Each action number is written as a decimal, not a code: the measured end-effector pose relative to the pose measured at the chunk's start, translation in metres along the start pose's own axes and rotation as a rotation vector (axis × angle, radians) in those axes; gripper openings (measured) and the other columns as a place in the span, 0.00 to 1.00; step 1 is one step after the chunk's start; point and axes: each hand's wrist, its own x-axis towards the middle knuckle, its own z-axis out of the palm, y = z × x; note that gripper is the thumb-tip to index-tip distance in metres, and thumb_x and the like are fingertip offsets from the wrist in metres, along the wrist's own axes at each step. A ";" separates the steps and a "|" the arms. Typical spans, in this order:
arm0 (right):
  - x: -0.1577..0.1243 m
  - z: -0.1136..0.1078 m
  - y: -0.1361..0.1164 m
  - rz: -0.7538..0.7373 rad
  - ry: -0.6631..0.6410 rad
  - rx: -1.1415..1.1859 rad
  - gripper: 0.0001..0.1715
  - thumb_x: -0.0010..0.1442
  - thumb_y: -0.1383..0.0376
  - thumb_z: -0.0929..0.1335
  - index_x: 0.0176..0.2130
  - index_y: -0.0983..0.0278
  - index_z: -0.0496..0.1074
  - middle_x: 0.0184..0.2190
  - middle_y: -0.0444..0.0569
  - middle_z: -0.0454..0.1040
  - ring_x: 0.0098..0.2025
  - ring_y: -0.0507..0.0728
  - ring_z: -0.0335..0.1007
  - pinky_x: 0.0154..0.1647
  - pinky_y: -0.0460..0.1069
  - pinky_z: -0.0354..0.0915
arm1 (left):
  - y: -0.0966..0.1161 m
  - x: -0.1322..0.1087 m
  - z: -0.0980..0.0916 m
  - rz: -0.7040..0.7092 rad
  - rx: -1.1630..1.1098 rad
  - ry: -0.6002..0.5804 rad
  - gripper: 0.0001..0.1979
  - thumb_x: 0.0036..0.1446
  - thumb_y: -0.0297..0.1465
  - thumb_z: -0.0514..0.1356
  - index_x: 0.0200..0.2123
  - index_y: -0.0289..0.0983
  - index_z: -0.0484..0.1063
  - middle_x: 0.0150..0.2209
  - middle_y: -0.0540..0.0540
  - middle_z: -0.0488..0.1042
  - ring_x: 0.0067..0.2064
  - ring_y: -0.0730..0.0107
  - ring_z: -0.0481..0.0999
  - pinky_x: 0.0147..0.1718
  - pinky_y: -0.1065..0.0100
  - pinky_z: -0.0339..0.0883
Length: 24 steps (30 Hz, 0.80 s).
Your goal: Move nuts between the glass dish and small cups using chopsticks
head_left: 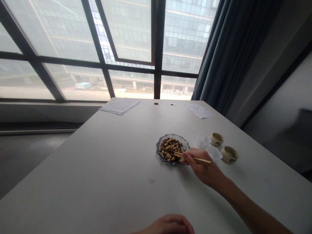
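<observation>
A pair of wooden chopsticks (200, 160) is held in my right hand (203, 169), the tips down among the peanuts (168, 150). These unshelled peanuts are mixed with small dark brown pieces, and they fill a scalloped clear glass bowl (158, 146) on the table. Whether the tips grip a piece is too small to tell. My left hand (173, 224) rests at the bottom edge of the view with its fingers curled in, seemingly around nothing. Just beyond my right hand stand two translucent plastic cups, a farther one (203, 141) and a nearer one (214, 153).
Two beige ceramic cups with dark characters, one farther (216, 139) and one nearer (229, 154), stand right of the plastic cups. Paper sheets (120, 106) lie at the white table's (109, 156) far left, more papers (201, 111) far right. Windows and a dark curtain (219, 55) lie beyond.
</observation>
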 end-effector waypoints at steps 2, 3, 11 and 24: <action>-0.002 0.001 0.001 0.000 0.007 0.009 0.26 0.73 0.55 0.62 0.30 0.64 0.77 0.29 0.49 0.78 0.33 0.55 0.73 0.35 0.49 0.66 | 0.000 0.000 0.000 -0.002 0.000 -0.001 0.12 0.53 0.39 0.68 0.34 0.35 0.80 0.28 0.48 0.69 0.30 0.71 0.61 0.34 0.70 0.54; -0.003 0.001 0.002 0.001 0.009 0.017 0.26 0.73 0.55 0.62 0.31 0.64 0.77 0.29 0.49 0.78 0.33 0.55 0.73 0.35 0.49 0.66 | -0.001 0.000 0.000 -0.002 -0.004 -0.005 0.12 0.53 0.39 0.68 0.34 0.35 0.80 0.28 0.48 0.69 0.30 0.70 0.62 0.34 0.70 0.54; -0.008 0.007 0.016 0.110 0.133 0.137 0.27 0.70 0.49 0.65 0.29 0.63 0.78 0.31 0.53 0.81 0.33 0.58 0.79 0.37 0.50 0.76 | -0.004 0.002 -0.001 0.013 -0.010 -0.016 0.12 0.53 0.38 0.67 0.34 0.35 0.80 0.29 0.48 0.70 0.31 0.70 0.62 0.35 0.70 0.54; -0.068 -0.079 0.053 0.279 0.698 0.495 0.24 0.61 0.48 0.73 0.37 0.67 0.82 0.33 0.59 0.84 0.35 0.64 0.84 0.39 0.53 0.82 | -0.005 0.001 0.002 -0.009 -0.081 0.001 0.11 0.54 0.35 0.65 0.35 0.32 0.80 0.29 0.47 0.70 0.29 0.71 0.62 0.34 0.70 0.54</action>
